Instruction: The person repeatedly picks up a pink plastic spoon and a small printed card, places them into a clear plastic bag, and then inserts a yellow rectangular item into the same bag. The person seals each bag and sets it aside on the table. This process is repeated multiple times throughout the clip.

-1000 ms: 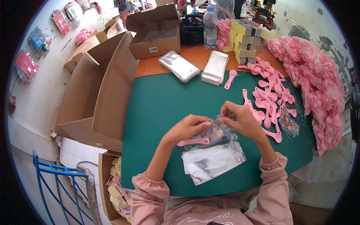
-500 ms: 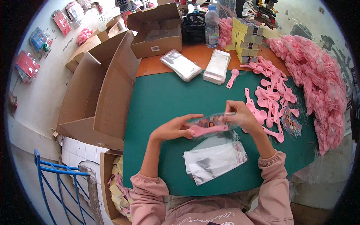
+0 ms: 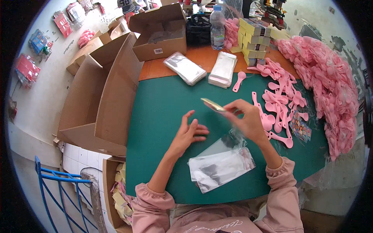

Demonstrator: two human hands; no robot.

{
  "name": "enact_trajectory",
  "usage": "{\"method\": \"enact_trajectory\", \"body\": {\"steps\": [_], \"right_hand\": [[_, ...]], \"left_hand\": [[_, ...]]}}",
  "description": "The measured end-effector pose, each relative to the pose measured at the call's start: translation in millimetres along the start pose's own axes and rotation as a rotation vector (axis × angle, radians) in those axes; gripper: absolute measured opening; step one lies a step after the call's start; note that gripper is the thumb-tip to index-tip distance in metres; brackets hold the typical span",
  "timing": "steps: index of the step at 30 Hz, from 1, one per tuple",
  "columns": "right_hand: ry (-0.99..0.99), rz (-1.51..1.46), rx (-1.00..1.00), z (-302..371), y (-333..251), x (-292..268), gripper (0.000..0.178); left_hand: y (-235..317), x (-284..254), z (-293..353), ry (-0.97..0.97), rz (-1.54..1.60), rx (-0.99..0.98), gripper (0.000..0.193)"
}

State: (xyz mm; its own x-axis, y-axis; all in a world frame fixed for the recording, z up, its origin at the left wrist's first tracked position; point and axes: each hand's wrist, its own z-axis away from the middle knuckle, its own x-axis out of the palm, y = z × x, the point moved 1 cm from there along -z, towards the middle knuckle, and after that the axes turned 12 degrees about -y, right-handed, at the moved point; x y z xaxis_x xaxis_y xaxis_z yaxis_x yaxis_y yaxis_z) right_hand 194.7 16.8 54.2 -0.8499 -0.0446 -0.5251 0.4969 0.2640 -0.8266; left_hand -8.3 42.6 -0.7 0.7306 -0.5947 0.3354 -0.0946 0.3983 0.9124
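My right hand (image 3: 248, 120) pinches a thin packet (image 3: 212, 105) by its near end, above the middle of the green tabletop (image 3: 163, 105). The packet is turned nearly edge-on and shows a yellowish side; what lies inside is hidden. Just left of it, my left hand (image 3: 188, 136) is empty, fingers spread. Below both hands lie flat clear plastic bags (image 3: 223, 169), loosely overlapping. Beyond my right wrist is a loose pile of pink spoons (image 3: 278, 101), with printed cards (image 3: 300, 129) at its right edge. One pink spoon (image 3: 239, 82) rests apart, farther back.
A tall open cardboard box (image 3: 118, 93) stands along the left edge. At the back are another open box (image 3: 159, 48), a water bottle (image 3: 217, 29), banded card stacks (image 3: 254, 42) and two stacks of clear bags (image 3: 184, 68). A mound of wrapped pink spoons (image 3: 322, 85) fills the right side.
My left hand has let go of the clear packet with the pink spoon and card and drawn back. My right hand keeps it, turned edge-on and raised slightly away.
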Motion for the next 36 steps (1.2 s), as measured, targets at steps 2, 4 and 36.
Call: {"method": "enact_trajectory", "body": {"steps": [2,4,36], "right_hand": [[-0.168,0.125,-0.131,5,-7,1,0.025],[-0.460,0.214,-0.192,14,-4,8,0.035],[-0.348,0.500,-0.295,27,-5,67,0.016]], "left_hand": [[-3,6,4,-0.134,0.178,-0.039,0.060],[0,10,8,-0.249,0.314,-0.102,0.061],[-10,2,6,-0.054,-0.175,0.068,0.073]]}}
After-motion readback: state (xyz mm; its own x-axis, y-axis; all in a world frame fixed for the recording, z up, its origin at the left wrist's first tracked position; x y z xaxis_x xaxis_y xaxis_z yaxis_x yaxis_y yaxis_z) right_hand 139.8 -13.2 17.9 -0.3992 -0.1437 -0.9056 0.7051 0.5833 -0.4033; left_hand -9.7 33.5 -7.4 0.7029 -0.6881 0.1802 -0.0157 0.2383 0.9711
